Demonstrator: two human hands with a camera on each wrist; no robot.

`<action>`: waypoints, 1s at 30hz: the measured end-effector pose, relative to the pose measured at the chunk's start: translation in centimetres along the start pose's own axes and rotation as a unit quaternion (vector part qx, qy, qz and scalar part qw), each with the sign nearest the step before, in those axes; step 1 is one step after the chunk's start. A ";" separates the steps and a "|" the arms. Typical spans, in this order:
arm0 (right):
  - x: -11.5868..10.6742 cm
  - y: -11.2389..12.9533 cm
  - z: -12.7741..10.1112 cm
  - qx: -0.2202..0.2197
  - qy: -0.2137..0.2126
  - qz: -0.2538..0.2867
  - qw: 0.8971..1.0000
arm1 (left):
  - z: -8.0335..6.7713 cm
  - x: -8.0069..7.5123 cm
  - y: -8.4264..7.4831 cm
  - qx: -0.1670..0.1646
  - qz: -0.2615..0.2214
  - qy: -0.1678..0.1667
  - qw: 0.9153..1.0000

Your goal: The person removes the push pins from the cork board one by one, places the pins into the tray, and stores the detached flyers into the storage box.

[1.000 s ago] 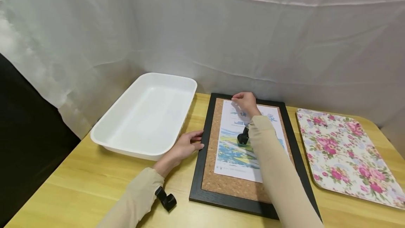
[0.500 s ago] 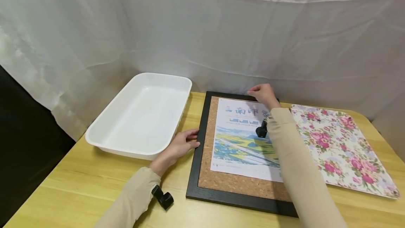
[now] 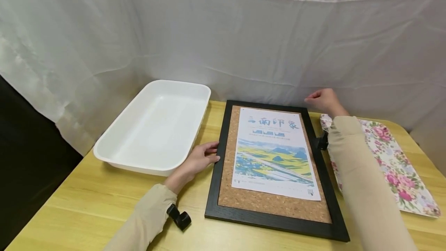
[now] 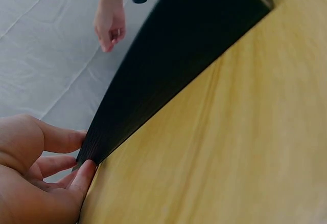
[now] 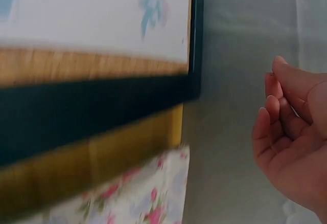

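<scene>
Cork board (image 3: 271, 200) w/ black frame lies flat on worktop (image 3: 87, 204), poster (image 3: 275, 154) on it. Left hand (image 3: 198, 160), grip relaxed, fingers touch frame's left edge. Right hand (image 3: 324, 100) hovers past far-right corner, loosely curled, holding nothing.
</scene>
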State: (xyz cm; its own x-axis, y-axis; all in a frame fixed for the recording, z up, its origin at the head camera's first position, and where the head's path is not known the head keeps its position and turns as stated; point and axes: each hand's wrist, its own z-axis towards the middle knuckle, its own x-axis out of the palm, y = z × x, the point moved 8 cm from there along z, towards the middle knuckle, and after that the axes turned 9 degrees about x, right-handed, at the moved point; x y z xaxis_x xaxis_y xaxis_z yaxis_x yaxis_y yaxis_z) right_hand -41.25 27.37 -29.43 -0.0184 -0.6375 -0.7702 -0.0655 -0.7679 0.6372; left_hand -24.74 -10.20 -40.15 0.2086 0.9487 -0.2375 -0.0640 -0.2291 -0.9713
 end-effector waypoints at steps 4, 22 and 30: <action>-0.9 -2.0 -0.4 0.012 0.001 0.004 1.000 | -0.1 -0.1 0.2 -0.003 0.001 0.000 1.000; -2.9 -14.4 -0.4 0.061 0.026 0.024 0.998 | -0.1 0.0 0.4 0.000 -0.003 0.004 1.000; -3.7 -16.7 -1.7 0.062 0.030 0.034 0.997 | -0.1 -0.2 0.5 0.009 -0.011 0.000 1.000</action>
State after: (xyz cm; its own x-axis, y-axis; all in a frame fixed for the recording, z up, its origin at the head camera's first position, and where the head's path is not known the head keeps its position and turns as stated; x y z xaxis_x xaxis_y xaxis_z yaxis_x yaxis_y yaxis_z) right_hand -38.44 42.47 -37.15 0.0332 -0.6929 -0.7203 -0.1899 -0.7119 0.6761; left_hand -24.70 -10.49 -40.60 0.2103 0.9534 -0.2163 -0.0764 -0.2045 -0.9759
